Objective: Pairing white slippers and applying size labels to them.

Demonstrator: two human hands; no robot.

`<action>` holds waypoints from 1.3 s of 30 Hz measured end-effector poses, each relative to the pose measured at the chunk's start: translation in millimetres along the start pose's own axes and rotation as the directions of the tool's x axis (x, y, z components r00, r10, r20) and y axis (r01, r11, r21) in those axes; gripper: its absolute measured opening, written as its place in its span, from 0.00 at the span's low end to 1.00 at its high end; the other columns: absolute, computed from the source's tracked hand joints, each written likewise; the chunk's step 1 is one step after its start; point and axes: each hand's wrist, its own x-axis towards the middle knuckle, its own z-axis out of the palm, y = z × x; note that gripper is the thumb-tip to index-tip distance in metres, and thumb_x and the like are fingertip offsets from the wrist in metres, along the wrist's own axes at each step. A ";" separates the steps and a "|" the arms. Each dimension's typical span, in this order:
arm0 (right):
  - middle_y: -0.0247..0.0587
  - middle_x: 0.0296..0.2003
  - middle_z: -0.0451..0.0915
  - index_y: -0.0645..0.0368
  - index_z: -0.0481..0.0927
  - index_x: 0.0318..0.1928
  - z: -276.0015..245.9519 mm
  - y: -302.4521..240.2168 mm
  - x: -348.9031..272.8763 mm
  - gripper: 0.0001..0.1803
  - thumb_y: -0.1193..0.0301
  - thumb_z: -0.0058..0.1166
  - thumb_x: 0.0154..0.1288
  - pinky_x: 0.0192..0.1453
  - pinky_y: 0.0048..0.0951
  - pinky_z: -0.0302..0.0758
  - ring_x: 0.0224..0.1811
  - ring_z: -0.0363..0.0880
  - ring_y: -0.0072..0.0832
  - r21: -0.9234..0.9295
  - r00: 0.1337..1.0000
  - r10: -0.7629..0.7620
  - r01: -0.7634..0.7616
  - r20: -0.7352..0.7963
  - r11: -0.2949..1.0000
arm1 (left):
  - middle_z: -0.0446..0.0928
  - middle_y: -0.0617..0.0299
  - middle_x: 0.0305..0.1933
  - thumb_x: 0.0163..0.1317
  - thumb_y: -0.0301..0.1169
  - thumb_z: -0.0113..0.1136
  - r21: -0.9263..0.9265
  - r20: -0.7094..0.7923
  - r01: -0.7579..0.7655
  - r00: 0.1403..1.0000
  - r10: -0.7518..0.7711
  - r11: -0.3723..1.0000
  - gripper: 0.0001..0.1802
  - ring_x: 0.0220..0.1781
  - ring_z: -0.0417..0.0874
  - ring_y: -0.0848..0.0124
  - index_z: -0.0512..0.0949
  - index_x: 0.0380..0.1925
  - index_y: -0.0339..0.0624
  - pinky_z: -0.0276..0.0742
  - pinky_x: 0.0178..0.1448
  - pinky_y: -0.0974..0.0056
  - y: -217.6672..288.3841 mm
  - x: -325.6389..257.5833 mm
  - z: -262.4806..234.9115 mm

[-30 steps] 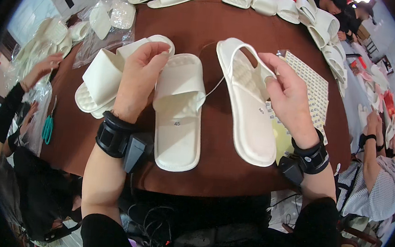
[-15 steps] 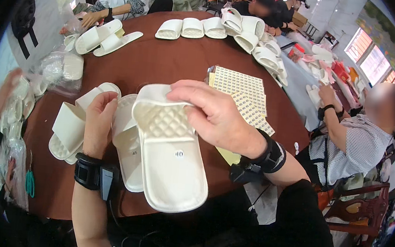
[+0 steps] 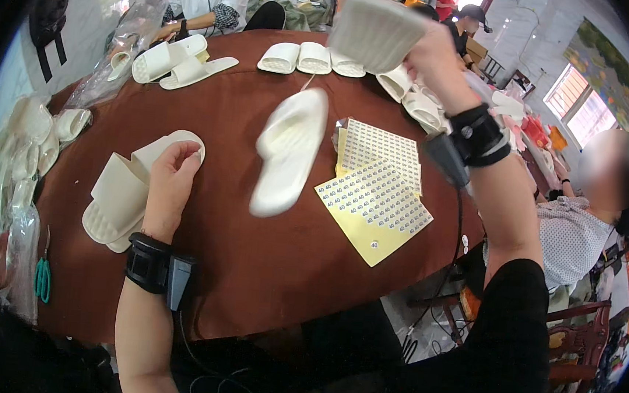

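Note:
My right hand (image 3: 438, 52) is raised at the far side of the table, gripping a white slipper (image 3: 375, 33) that is smeared by motion. Another white slipper (image 3: 287, 154), also blurred, is over the middle of the table; whether it touches the cloth I cannot tell. My left hand (image 3: 173, 178) is closed in a pinch, and anything between its fingertips is too small to make out. It is beside a pair of white slippers (image 3: 115, 199), one overlapping the other. Yellow-backed sticker sheets (image 3: 360, 226) lie right of centre, partly stacked.
A row of white slippers (image 3: 314, 57) runs along the table's far edge, with another pair (image 3: 166, 63) at far left. Bagged slippers (image 3: 31, 130) and green-handled scissors (image 3: 43, 278) are at left. Co-workers sit at far left and right (image 3: 578, 232). A brown cloth (image 3: 219, 278) covers the table.
My right hand has carried a slipper from in front of me up and away to the far right. The other slipper has moved from beside my left hand toward the table's middle.

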 end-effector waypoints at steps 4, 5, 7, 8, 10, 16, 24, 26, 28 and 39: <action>0.36 0.27 0.83 0.61 0.84 0.48 -52.2 23.7 35.5 0.15 0.67 0.57 0.63 0.17 0.19 0.71 0.20 0.78 0.17 -0.028 0.955 -0.024 0.017 -0.295 0.999 | 0.79 0.62 0.43 0.66 0.29 0.54 0.005 -0.017 -0.029 0.999 0.029 1.000 0.13 0.46 0.77 0.74 0.78 0.46 0.32 0.72 0.53 0.68 7.5 -3.5 -6.9; 0.37 0.27 0.83 0.61 0.83 0.50 -65.2 34.1 41.6 0.17 0.68 0.57 0.64 0.17 0.20 0.72 0.20 0.78 0.18 -0.044 0.944 -0.009 -0.005 -0.331 0.999 | 0.79 0.62 0.44 0.66 0.29 0.54 0.001 -0.012 -0.014 1.000 0.014 1.000 0.13 0.46 0.77 0.74 0.78 0.46 0.32 0.72 0.54 0.68 7.5 -3.3 -6.7; 0.37 0.28 0.83 0.62 0.81 0.53 -83.3 65.7 53.6 0.19 0.68 0.56 0.64 0.18 0.21 0.73 0.19 0.78 0.19 -0.060 0.931 0.006 -0.030 -0.365 0.998 | 0.79 0.61 0.44 0.66 0.29 0.54 -0.019 -0.010 -0.019 1.000 0.019 1.000 0.13 0.47 0.77 0.74 0.78 0.46 0.32 0.72 0.54 0.68 3.9 -1.7 -6.2; 0.39 0.28 0.82 0.62 0.77 0.58 -89.6 84.9 56.6 0.22 0.69 0.53 0.64 0.20 0.22 0.74 0.21 0.77 0.21 -0.103 0.939 0.099 -0.140 -0.331 0.985 | 0.79 0.61 0.44 0.67 0.29 0.54 -0.041 -0.005 -0.028 1.000 0.028 0.999 0.13 0.47 0.77 0.74 0.77 0.46 0.32 0.72 0.54 0.68 2.3 -0.6 -5.0; 0.43 0.39 0.80 0.65 0.66 0.66 -93.2 123.3 52.5 0.30 0.70 0.51 0.64 0.29 0.27 0.79 0.33 0.80 0.27 -0.081 0.952 0.233 -0.253 -0.200 0.964 | 0.79 0.61 0.44 0.67 0.29 0.54 -0.033 -0.012 -0.029 1.000 0.028 0.999 0.12 0.47 0.77 0.74 0.77 0.46 0.32 0.72 0.54 0.68 4.2 -0.6 -6.1; 0.47 0.59 0.72 0.59 0.62 0.69 -56.3 175.8 1.0 0.35 0.63 0.52 0.62 0.37 0.37 0.81 0.51 0.76 0.32 -0.429 0.904 0.426 -0.369 0.042 0.825 | 0.78 0.63 0.44 0.67 0.28 0.53 0.012 -0.021 -0.035 0.999 0.036 0.999 0.12 0.46 0.76 0.76 0.77 0.46 0.33 0.71 0.52 0.70 9.2 -2.1 -3.9; 0.64 0.54 0.76 0.70 0.69 0.62 -45.1 244.5 -15.2 0.30 0.68 0.52 0.60 0.65 0.38 0.68 0.60 0.73 0.52 -0.623 0.987 -0.032 0.125 0.158 0.772 | 0.79 0.60 0.45 0.65 0.29 0.53 0.111 -0.002 -0.117 0.993 0.118 0.987 0.14 0.48 0.77 0.70 0.77 0.47 0.31 0.71 0.55 0.67 15.8 -7.6 -1.1; 0.59 0.56 0.76 0.69 0.68 0.63 -30.0 222.1 -8.8 0.31 0.68 0.52 0.60 0.64 0.36 0.68 0.59 0.74 0.48 -0.561 0.985 0.052 0.051 0.165 0.826 | 0.81 0.60 0.43 0.66 0.31 0.54 0.225 0.062 -0.131 0.991 0.120 0.966 0.13 0.48 0.78 0.72 0.79 0.43 0.32 0.72 0.55 0.67 22.6 -10.6 2.3; 0.55 0.55 0.77 0.64 0.70 0.64 -0.7 181.2 -5.9 0.30 0.69 0.54 0.60 0.60 0.32 0.72 0.55 0.78 0.37 -0.396 0.974 0.138 -0.058 0.177 0.916 | 0.81 0.63 0.40 0.66 0.32 0.56 0.258 0.117 -0.201 0.977 0.176 0.945 0.12 0.45 0.79 0.74 0.79 0.43 0.33 0.74 0.52 0.67 12.0 -9.1 2.6; 0.55 0.51 0.80 0.63 0.76 0.56 215.5 -72.2 -32.9 0.23 0.66 0.54 0.63 0.60 0.39 0.75 0.54 0.80 0.45 0.276 0.566 -0.561 0.512 0.605 0.814 | 0.83 0.53 0.36 0.63 0.34 0.59 0.305 0.436 -0.172 0.900 0.023 0.937 0.13 0.39 0.83 0.66 0.80 0.41 0.35 0.77 0.45 0.63 10.2 -16.5 4.9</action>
